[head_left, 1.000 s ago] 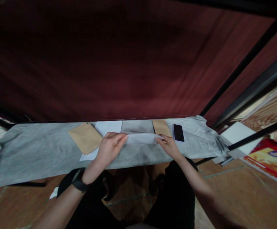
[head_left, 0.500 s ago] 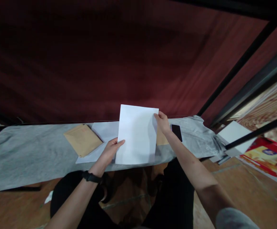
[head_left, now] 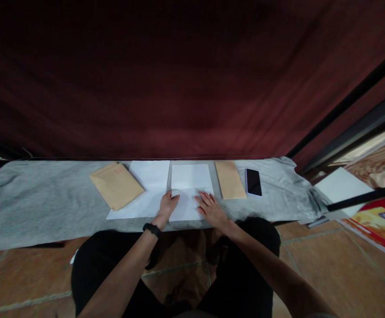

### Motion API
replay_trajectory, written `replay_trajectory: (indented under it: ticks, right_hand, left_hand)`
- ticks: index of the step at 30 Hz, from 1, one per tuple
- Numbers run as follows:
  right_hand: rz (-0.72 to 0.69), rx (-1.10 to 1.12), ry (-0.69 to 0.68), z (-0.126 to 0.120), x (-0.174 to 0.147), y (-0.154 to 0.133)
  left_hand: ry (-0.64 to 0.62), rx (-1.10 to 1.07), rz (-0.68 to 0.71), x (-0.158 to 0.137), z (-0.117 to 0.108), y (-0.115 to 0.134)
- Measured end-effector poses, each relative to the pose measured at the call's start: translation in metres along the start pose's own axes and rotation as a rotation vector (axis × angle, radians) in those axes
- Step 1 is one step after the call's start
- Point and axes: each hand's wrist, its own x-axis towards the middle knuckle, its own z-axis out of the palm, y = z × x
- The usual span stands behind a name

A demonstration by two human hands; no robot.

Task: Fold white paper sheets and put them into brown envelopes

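Note:
A white sheet of paper [head_left: 190, 176] lies on the grey cloth in front of me, with a crease line running across its middle. At the sheet's left edge, my left hand [head_left: 168, 205] is closed, its thumb over the paper and its other fingers mostly hidden. My right hand [head_left: 209, 210] rests flat on the right part of the sheet with the fingers spread. More white paper [head_left: 152, 176] lies to the left, partly under a stack of brown envelopes [head_left: 116, 185]. A narrow brown envelope [head_left: 230, 180] is to the right of the sheet.
Right of the narrow envelope lies a smartphone [head_left: 254, 182]. The grey cloth [head_left: 53, 198] covers a long, narrow bench against a dark red curtain [head_left: 179, 110]. Black metal bars, a white board [head_left: 341, 187] and a red and yellow box [head_left: 381, 221] are at the right.
The white sheet has gone from being held up in both hands to lying on the cloth. My right hand has let go of its upper corner and flattened on it.

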Motion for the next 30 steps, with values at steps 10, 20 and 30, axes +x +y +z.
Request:
replay_trajectory:
  ticks: [10,20,30]
  right_hand:
    - [0.067,-0.030,0.029,0.005,-0.019,-0.011]
    - [0.055,-0.029,0.009,0.007,-0.018,-0.010]
    - [0.055,-0.018,0.063,0.009,-0.016,-0.009]
  left_hand:
    - [0.135,0.799,0.521,-0.045,0.017,0.012]
    - [-0.155,0.843,0.669,-0.016,0.073,0.000]
    - [0.087,0.916,0.505,0.078,0.056,0.003]
